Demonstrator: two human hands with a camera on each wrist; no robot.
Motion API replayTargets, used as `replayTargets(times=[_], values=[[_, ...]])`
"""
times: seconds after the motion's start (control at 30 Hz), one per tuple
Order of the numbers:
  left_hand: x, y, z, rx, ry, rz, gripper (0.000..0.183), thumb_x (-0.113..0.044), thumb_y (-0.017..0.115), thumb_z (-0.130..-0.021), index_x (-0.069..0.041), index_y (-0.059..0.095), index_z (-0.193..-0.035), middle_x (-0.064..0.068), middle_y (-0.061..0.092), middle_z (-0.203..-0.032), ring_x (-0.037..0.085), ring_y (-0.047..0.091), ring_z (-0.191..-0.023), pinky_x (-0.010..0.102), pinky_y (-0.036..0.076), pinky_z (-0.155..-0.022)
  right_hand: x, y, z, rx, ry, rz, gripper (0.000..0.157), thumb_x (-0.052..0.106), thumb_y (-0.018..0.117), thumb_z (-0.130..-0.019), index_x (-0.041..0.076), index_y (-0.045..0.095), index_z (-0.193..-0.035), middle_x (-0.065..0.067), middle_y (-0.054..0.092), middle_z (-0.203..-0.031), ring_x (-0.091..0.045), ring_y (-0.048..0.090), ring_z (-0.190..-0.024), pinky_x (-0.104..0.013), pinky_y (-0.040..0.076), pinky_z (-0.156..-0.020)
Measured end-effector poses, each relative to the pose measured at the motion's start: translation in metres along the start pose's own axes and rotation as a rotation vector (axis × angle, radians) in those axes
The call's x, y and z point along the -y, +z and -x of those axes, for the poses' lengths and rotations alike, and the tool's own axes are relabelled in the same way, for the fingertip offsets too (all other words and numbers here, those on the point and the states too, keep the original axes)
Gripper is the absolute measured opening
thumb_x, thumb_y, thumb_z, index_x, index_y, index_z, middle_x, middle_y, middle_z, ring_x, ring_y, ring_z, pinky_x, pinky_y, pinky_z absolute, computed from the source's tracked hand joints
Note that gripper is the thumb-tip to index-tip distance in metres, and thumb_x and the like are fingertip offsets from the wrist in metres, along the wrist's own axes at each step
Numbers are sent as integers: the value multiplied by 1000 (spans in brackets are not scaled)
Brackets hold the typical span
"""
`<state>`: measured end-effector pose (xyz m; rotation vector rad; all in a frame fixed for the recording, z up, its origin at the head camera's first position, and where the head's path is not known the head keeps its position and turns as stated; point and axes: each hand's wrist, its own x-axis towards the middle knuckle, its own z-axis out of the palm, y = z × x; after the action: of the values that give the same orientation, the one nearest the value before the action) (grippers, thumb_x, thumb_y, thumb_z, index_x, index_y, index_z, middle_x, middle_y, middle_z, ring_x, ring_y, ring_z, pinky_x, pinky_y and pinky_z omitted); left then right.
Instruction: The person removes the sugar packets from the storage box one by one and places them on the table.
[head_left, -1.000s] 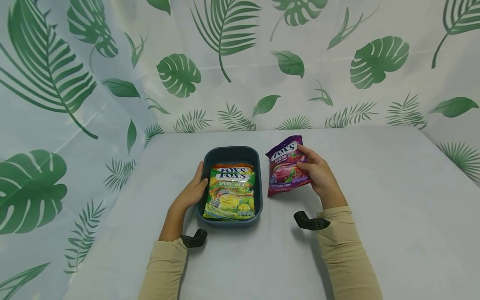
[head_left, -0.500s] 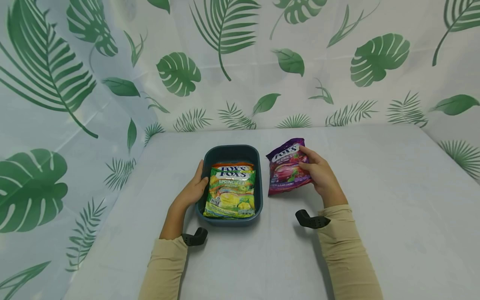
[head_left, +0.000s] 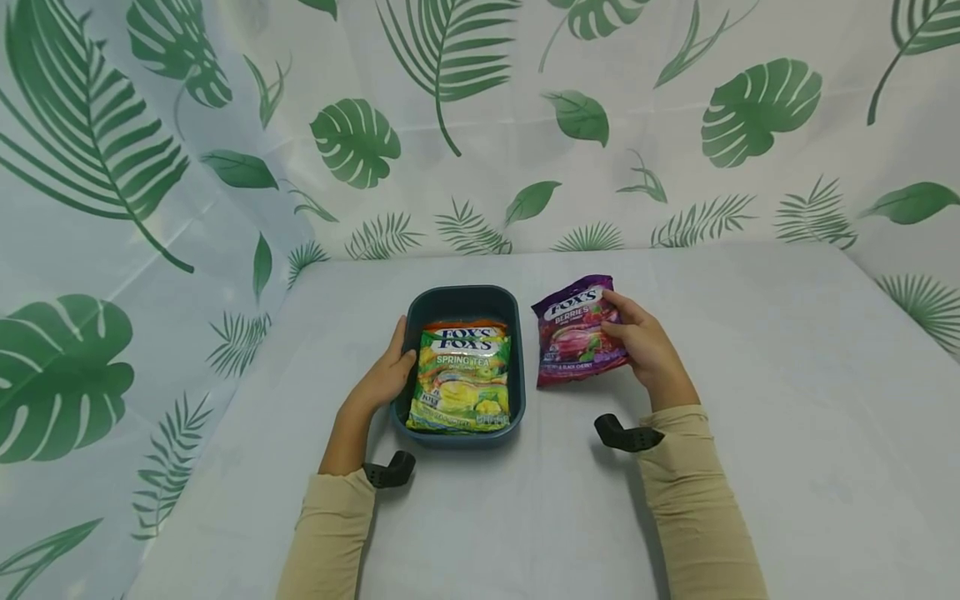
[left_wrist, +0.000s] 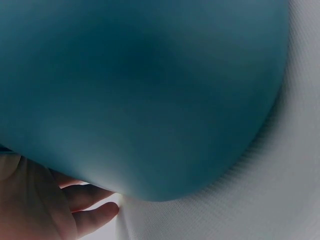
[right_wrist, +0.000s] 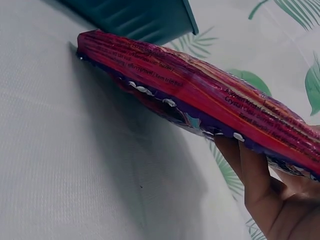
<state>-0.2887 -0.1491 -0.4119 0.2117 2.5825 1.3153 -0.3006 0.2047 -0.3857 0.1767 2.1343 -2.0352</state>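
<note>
A dark teal plastic bin (head_left: pixel 457 443) sits on the white table. My left hand (head_left: pixel 381 379) holds its left wall, with the thumb over the rim and fingers along the outside. Inside lies a green and yellow Fox's Spring Tea candy bag (head_left: pixel 459 392), overlapping an orange-topped Fox's bag (head_left: pixel 480 327) behind it. To the right of the bin, my right hand (head_left: pixel 648 350) pinches a purple Fox's Berries candy bag (head_left: pixel 576 333) by its right side. In the right wrist view, the candy bag (right_wrist: pixel 200 82) slants, its lower corner close over the cloth.
A white cloth with green leaf prints (head_left: pixel 581 117) hangs behind the table and along its sides. The white tabletop (head_left: pixel 495 517) extends in front of the bin and to the right. Black camera mounts (head_left: pixel 628 435) sit on both wrists.
The purple candy bag and my right hand have shifted very slightly right. My left hand and the bin keep their places; the head view has tilted a little.
</note>
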Motion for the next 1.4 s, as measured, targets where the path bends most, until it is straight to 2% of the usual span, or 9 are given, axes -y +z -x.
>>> replayTargets(times=[0.17, 0.3, 0.4, 0.53, 0.8, 0.93, 1.1, 1.23, 1.4], values=[[0, 0, -1, -1, -10, -2, 60, -20, 24, -100, -15, -15, -146, 9, -11, -154, 29, -1, -141, 47, 5, -114, -2, -1, -3, -4, 2, 10, 58, 6, 42, -94, 17, 20, -147, -3, 7, -154, -26, 20, -135, -26, 34, -94], [0, 0, 0, 2, -15, -3, 60, -20, 24, -101, -17, -16, -146, 8, -11, -154, 28, -2, -141, 47, 5, -114, -3, -2, -4, -9, -4, 26, 59, 5, 43, -93, 13, 18, -147, -5, 6, -154, -25, 15, -137, -35, 24, -107], [-1, 0, 0, 3, -16, 1, 60, -20, 24, -101, -18, -16, -146, 7, -12, -154, 28, -2, -141, 47, 5, -114, -4, -2, -4, -8, 5, 39, 60, 7, 43, -94, 13, 17, -147, -5, 5, -154, -26, 16, -137, -35, 25, -106], [-2, 0, 0, 1, -12, 2, 60, -20, 24, -101, -18, -16, -145, 8, -12, -154, 29, -3, -141, 48, 5, -114, -4, -3, -4, -1, 17, 51, 60, 11, 43, -95, 14, 16, -147, -6, 6, -154, -27, 20, -135, -28, 31, -96], [-2, 0, 0, -1, -7, -1, 60, -19, 24, -101, -16, -15, -146, 8, -12, -154, 29, -3, -141, 48, 5, -114, -8, -7, -5, 5, 44, 54, 61, 13, 43, -95, 15, 13, -148, -6, 5, -155, -28, 22, -133, -24, 33, -88], [-1, 0, -1, -1, -8, -4, 60, -19, 24, -100, -16, -16, -145, 8, -12, -153, 29, -4, -141, 48, 5, -114, -11, -8, -6, -3, 59, 63, 62, 15, 44, -95, 15, 13, -148, -7, 5, -154, -30, 21, -135, -32, 33, -97], [-2, -1, -1, -1, -8, -11, 60, -19, 24, -101, -15, -16, -146, 9, -12, -153, 29, -3, -141, 48, 5, -114, -12, -10, -7, -16, 64, 100, 62, 18, 46, -94, 12, 15, -147, -8, 4, -154, -30, 14, -139, -44, 17, -112], [-2, -1, -1, -2, -11, -7, 60, -18, 24, -100, -15, -15, -146, 9, -12, -153, 29, -3, -141, 48, 5, -114, -12, -12, -6, -23, 72, 192, 61, 21, 45, -95, 11, 15, -147, -10, 7, -154, -32, 10, -140, -49, 11, -113], [-1, 0, 0, 1, -15, -5, 60, -18, 25, -100, -14, -15, -146, 10, -12, -153, 30, -3, -141, 48, 5, -113, -11, -15, -3, -30, 105, 276, 61, 29, 44, -95, 13, 16, -147, -12, 10, -154, -35, 11, -140, -54, 15, -111]])
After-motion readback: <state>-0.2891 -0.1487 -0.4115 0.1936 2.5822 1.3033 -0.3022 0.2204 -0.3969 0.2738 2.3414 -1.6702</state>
